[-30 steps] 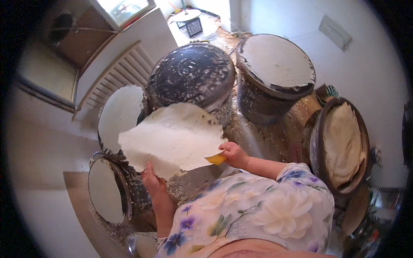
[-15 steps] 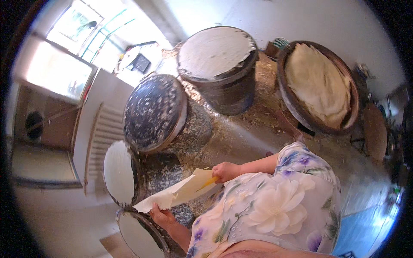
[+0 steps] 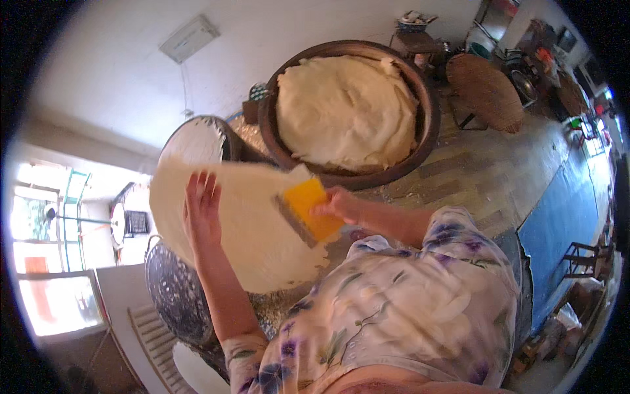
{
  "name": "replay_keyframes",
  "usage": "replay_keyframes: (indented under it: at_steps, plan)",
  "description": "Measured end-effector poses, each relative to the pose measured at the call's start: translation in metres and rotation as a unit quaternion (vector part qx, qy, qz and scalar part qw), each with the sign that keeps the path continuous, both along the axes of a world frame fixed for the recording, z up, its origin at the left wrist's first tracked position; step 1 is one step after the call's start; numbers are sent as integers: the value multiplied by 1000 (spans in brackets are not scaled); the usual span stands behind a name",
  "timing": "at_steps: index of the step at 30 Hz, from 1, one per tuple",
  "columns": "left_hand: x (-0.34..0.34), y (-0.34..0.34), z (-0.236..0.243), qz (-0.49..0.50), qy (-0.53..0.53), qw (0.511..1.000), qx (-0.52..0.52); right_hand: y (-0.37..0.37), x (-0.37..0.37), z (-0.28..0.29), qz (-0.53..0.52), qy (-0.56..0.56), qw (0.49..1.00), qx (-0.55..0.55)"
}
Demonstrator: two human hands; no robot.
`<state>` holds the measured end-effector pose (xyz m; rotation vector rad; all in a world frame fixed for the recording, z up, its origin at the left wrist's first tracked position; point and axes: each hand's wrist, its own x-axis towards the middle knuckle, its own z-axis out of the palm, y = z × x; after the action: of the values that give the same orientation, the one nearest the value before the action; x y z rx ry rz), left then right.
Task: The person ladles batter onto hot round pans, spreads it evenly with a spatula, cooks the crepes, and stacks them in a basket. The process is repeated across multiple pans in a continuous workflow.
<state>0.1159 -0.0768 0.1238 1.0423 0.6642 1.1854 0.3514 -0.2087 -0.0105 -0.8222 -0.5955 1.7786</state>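
Observation:
A large, thin, pale flatbread sheet point(image 3: 252, 223) is stretched out in front of me, roughly round with a ragged near edge. Against its left part lies my left hand point(image 3: 205, 210), open, fingers stretched out and slightly blurred. My right hand point(image 3: 340, 207) is closed on a yellow scraper point(image 3: 312, 209) at the sheet's right edge. Whether those fingers also pinch the sheet, I cannot tell. Just beyond the scraper stands a wide brown basin point(image 3: 430, 121) holding a heap of folded pale sheets point(image 3: 348, 111).
Behind the sheet is a drum-like stove with a white-coated top point(image 3: 197, 141). A dark round griddle point(image 3: 172, 289) and another pale round top point(image 3: 197, 368) stand at lower left. To the right are a round brown table point(image 3: 485, 92) and a blue mat point(image 3: 558, 230).
My view has swung right, toward the basin. The flatbread sheet, earlier low between my hands over the left griddles, is now raised and spread wide near the basin. My left hand has opened flat.

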Motion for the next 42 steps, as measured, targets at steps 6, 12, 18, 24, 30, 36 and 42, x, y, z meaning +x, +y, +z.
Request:
replay_keyframes:
  at_steps: [6, 12, 18, 24, 30, 36, 42]
  plan:
    - [168, 6, -23, -168, -33, 962, -210, 42, 161, 18, -190, 33, 979, -59]
    - [133, -15, -96, -131, 24, 927, -350, 74, 262, -29, -338, 40, 926, -161]
    - [38, -59, -141, 4, 26, 910, -414, 111, 343, -105, -371, -129, 899, -193]
    - [-2, -138, -161, 154, -18, 871, -466, 133, 366, -171, -359, -293, 850, -249]
    - [-5, -172, -160, 180, -38, 849, -495, 109, 362, -187, -349, -117, 885, -284]
    - [-14, -202, -166, 187, -79, 855, -478, 85, 360, -175, -371, -213, 840, -333]
    - [-58, -280, -166, 284, -146, 885, -339, 114, 281, -133, -312, -104, 914, -238]
